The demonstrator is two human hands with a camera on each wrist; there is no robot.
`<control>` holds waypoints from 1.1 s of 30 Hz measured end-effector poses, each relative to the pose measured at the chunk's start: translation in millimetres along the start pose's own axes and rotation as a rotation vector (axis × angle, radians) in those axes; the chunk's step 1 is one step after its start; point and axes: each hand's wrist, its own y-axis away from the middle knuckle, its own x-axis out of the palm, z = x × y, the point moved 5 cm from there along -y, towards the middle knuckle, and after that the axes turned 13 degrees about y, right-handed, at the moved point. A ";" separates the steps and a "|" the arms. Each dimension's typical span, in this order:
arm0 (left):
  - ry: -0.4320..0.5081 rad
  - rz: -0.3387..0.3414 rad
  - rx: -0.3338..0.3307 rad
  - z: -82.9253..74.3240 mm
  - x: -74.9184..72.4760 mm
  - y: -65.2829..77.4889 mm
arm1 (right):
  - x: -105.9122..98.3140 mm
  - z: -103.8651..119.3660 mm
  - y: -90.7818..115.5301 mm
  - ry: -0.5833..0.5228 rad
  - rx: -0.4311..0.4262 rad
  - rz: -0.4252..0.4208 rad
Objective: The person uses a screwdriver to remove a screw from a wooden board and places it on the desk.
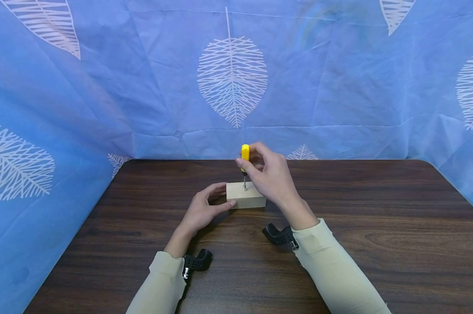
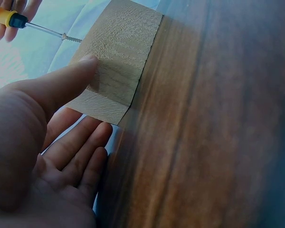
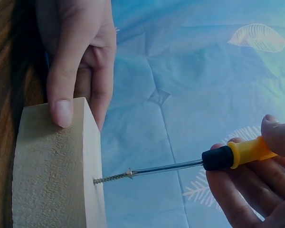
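A pale wooden block (image 1: 246,202) lies on the table, its left end gripped between the thumb and fingers of my left hand (image 1: 205,207). From its top face a screw (image 3: 111,178) stands up, the tip sunk in the wood and most of the thread showing. My right hand (image 1: 270,172) holds a screwdriver by its yellow handle (image 1: 245,152), upright over the block. The screwdriver's metal shaft (image 3: 168,167) meets the screw head in line with it. In the left wrist view, my left thumb (image 2: 78,78) presses the block's near side.
The dark wood-grain table (image 1: 377,209) extends to both sides of the block. Behind it hangs a blue cloth (image 1: 154,78) with white leaf prints. Black wrist mounts (image 1: 199,261) jut out below both hands, close over the tabletop.
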 end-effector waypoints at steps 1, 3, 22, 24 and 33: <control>0.000 0.000 0.000 -0.1 0.0 0.0 | 0.2 0.1 -0.1 0.002 -0.001 0.003; -0.002 -0.001 -0.002 0.0 -0.2 0.1 | 0.5 0.0 -0.2 0.005 -0.002 0.007; -0.006 -0.010 -0.008 1.4 0.1 -0.5 | 2.4 1.4 1.9 -0.036 0.002 0.001; -0.003 -0.010 -0.009 1.1 0.0 -0.3 | 2.4 1.5 1.8 -0.026 0.005 0.009; -0.011 -0.010 0.000 2.3 -0.5 -1.3 | 2.1 2.5 1.7 0.004 0.006 -0.002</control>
